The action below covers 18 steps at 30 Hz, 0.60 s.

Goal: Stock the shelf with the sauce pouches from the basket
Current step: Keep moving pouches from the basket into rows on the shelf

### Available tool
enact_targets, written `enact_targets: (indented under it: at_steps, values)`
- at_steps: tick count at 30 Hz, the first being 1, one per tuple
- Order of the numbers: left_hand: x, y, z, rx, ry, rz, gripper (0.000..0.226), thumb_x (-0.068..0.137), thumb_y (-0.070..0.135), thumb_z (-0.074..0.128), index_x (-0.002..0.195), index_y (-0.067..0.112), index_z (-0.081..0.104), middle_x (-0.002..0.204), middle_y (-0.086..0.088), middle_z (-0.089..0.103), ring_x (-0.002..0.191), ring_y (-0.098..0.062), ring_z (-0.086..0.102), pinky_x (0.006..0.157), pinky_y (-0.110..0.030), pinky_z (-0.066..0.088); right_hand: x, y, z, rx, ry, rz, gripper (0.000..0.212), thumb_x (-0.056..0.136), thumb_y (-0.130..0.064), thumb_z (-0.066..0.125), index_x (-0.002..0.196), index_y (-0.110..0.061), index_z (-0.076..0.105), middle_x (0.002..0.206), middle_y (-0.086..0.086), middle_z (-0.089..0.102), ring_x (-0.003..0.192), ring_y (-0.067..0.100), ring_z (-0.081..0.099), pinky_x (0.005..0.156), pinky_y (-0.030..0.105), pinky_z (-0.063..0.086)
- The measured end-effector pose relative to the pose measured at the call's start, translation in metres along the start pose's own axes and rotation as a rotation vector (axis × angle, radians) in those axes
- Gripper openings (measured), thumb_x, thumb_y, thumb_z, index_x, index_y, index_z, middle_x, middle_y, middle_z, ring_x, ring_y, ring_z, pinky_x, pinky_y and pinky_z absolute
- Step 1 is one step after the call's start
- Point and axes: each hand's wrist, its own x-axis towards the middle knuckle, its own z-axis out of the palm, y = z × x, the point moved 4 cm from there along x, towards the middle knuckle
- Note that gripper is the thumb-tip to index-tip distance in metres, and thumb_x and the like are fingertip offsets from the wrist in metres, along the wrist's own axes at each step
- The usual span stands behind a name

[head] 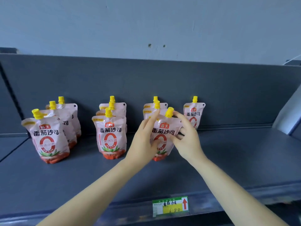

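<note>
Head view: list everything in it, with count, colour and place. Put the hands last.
sauce pouches: ten, pinkish white with yellow caps, upright on the shelf in four front-to-back rows of three, three, three and one
front pouch: one of the ten, third row from the left, held between both hands
shelf: one, dark grey, across the view with a back panel
price tag: one, green and yellow with a red arrow, on the shelf's front edge
wall: pale blue-grey, above the back panel
left hand: one, grips the front pouch's left side, thumb on its face
right hand: one, holds its right edge, forefinger at the cap
</note>
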Motion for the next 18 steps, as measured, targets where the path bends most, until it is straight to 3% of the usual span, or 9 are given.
enact_targets:
  at_steps: [4, 7, 9, 12, 15, 18]
  values:
    - [-0.003, -0.024, 0.01, 0.067, -0.039, -0.019, 0.084, 0.085, -0.002, 0.065, 0.151, 0.029, 0.024, 0.133, 0.005, 0.034, 0.095, 0.013, 0.044, 0.08, -0.001, 0.038, 0.018, 0.016, 0.012, -0.237, -0.11, -0.077, 0.068, 0.085, 0.008, 0.059, 0.133, -0.038, 0.046, 0.123, -0.019, 0.053, 0.11, 0.013, 0.057, 0.092, 0.036, 0.054]
    - [0.002, -0.032, 0.014, 0.135, -0.081, -0.036, 0.085, 0.086, 0.009, 0.066, 0.152, 0.031, 0.019, 0.151, -0.001, 0.024, 0.112, 0.008, 0.046, 0.083, 0.001, 0.036, 0.026, 0.018, 0.013, -0.341, -0.11, -0.114, 0.069, 0.084, 0.001, 0.066, 0.138, -0.033, 0.041, 0.127, -0.017, 0.044, 0.114, -0.006, 0.047, 0.093, 0.01, 0.044]
    - [0.004, -0.034, 0.012, 0.306, -0.062, -0.039, 0.091, 0.081, 0.024, 0.071, 0.153, 0.032, 0.017, 0.159, -0.006, 0.016, 0.127, -0.016, 0.047, 0.088, -0.016, 0.044, 0.028, 0.016, 0.013, -0.437, -0.13, -0.169, 0.076, 0.081, -0.007, 0.072, 0.143, -0.029, 0.035, 0.142, -0.013, 0.035, 0.118, -0.024, 0.03, 0.096, 0.003, 0.032]
    - [0.0, -0.026, 0.004, 0.734, -0.022, 0.074, 0.097, 0.07, 0.052, 0.071, 0.152, 0.024, 0.027, 0.158, -0.014, 0.024, 0.13, -0.036, 0.047, 0.095, -0.043, 0.046, 0.022, 0.011, 0.009, -0.608, -0.12, -0.207, 0.084, 0.079, -0.023, 0.076, 0.148, -0.029, 0.03, 0.155, -0.007, 0.023, 0.131, -0.006, 0.027, 0.1, 0.02, 0.036]
    - [-0.003, -0.02, -0.005, 0.903, -0.037, 0.182, 0.098, 0.068, 0.06, 0.07, 0.15, 0.023, 0.033, 0.156, -0.013, 0.03, 0.134, -0.039, 0.042, 0.102, -0.05, 0.042, 0.009, 0.0, 0.002, -0.8, -0.035, -0.305, 0.081, 0.08, -0.036, 0.071, 0.15, -0.027, 0.03, 0.155, 0.004, 0.03, 0.139, 0.022, 0.035, 0.108, 0.037, 0.038]
    - [-0.006, -0.02, -0.016, 1.001, -0.008, 0.177, 0.098, 0.066, 0.06, 0.072, 0.148, 0.018, 0.037, 0.155, -0.015, 0.033, 0.136, -0.04, 0.04, 0.104, -0.053, 0.039, -0.006, -0.006, -0.003, -0.95, -0.009, -0.321, 0.079, 0.082, -0.046, 0.063, 0.15, -0.025, 0.03, 0.152, 0.012, 0.034, 0.135, 0.032, 0.042, 0.107, 0.048, 0.04]
